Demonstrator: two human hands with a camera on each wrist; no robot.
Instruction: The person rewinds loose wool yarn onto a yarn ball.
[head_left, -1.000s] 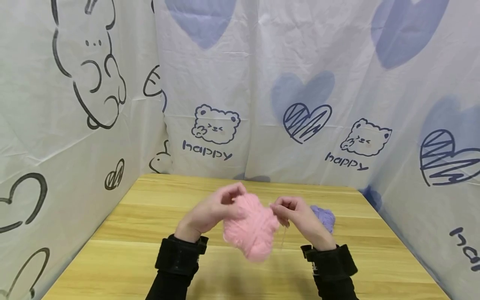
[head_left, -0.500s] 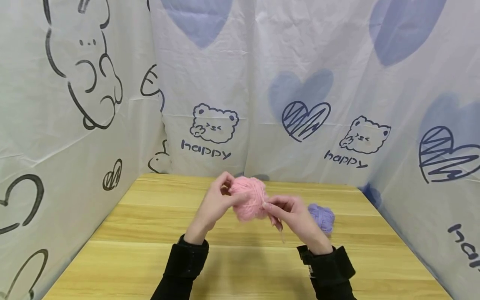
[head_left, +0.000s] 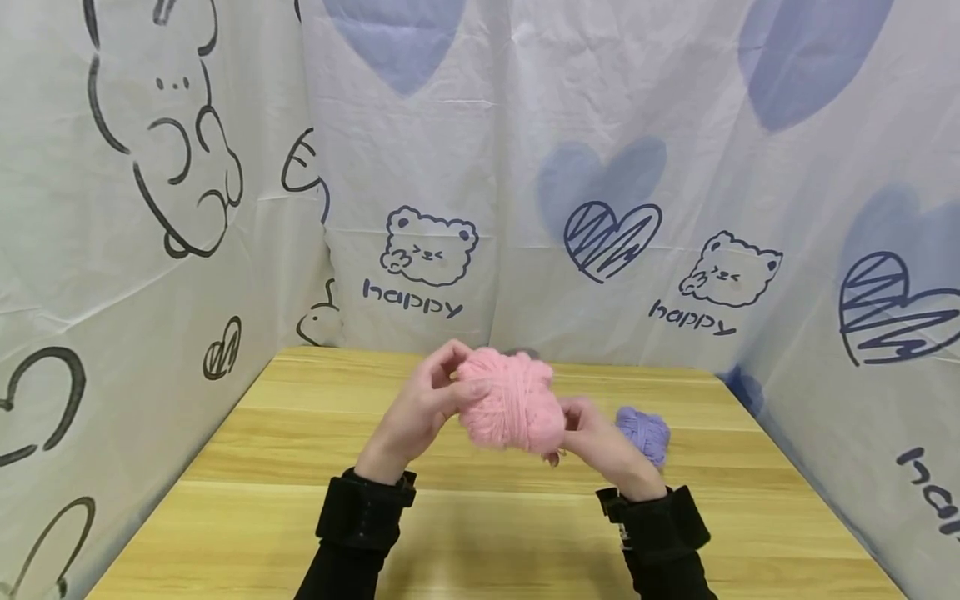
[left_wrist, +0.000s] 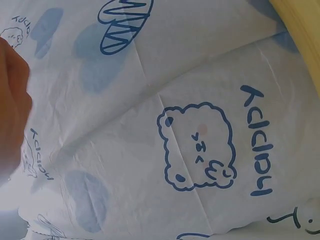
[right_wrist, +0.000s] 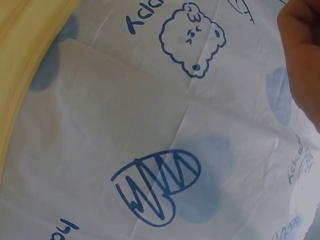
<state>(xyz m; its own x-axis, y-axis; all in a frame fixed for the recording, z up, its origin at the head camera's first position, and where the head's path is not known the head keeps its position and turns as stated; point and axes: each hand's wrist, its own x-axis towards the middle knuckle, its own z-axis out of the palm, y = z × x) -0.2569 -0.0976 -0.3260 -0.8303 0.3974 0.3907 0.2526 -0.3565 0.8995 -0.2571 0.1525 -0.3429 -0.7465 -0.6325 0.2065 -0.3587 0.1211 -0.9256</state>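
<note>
A pink ball of yarn (head_left: 513, 402) is held up over the wooden table, wound round its middle with a band of strands. My left hand (head_left: 411, 410) grips its left side, thumb across the front. On its lower right, my right hand (head_left: 606, 448) has its fingers curled against the yarn, and the ball partly hides their tips. Only the edge of my left hand (left_wrist: 12, 107) shows in the left wrist view, and a part of my right hand (right_wrist: 302, 55) in the right wrist view. Neither wrist view shows the yarn.
A purple ball of yarn (head_left: 645, 436) lies on the table (head_left: 255, 508) just beyond my right wrist. White cloth (head_left: 525, 108) printed with hearts and bears hangs around the back and both sides. Black bands (head_left: 366, 510) circle both wrists.
The pink ball first rose away from me, then turned to show its wound band. My right hand, earlier pinching at the yarn's right side, is now partly behind it. The purple yarn stays put.
</note>
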